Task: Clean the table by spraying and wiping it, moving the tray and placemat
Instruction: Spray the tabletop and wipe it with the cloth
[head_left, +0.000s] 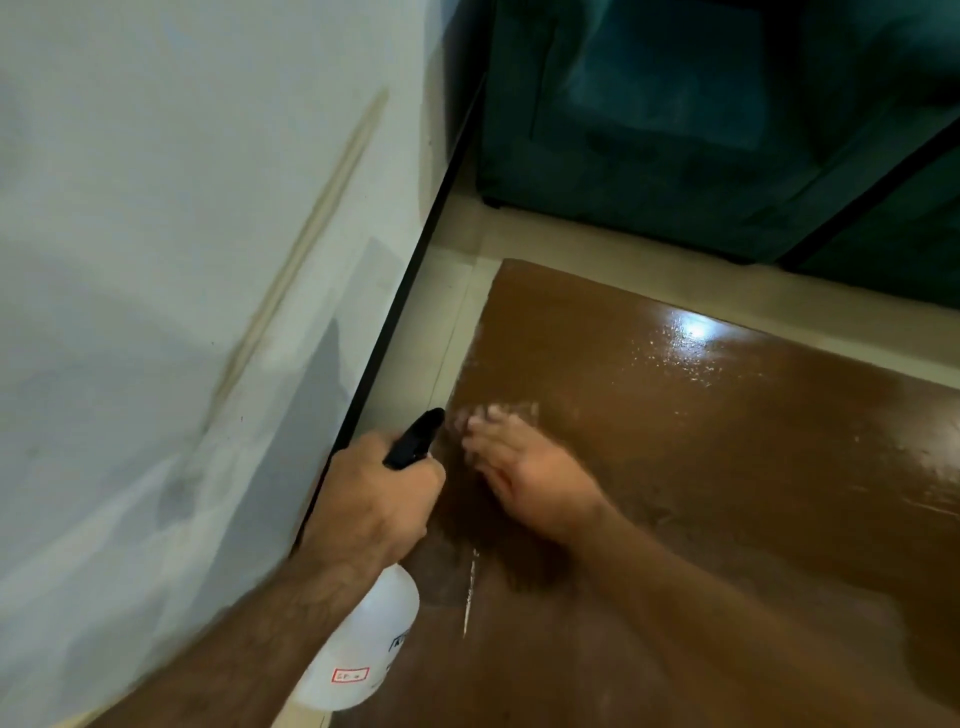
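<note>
The brown glossy table (701, 441) fills the lower right, with wet droplets shining near its far edge. My left hand (374, 504) grips a white translucent spray bottle (363, 639) by its black trigger head (415, 439), nozzle pointing at the table's left edge. My right hand (524, 478) lies flat on the table just right of the nozzle, blurred by motion. A small whitish patch (511, 410) shows at its fingertips; cloth or spray, I cannot tell. No tray or placemat is in view.
A pale wall (182, 260) with a dark skirting edge (410, 291) runs close along the table's left side. Beige floor tiles (452, 312) show in the narrow gap. A dark green cabinet or sofa (701, 119) stands beyond the table's far edge.
</note>
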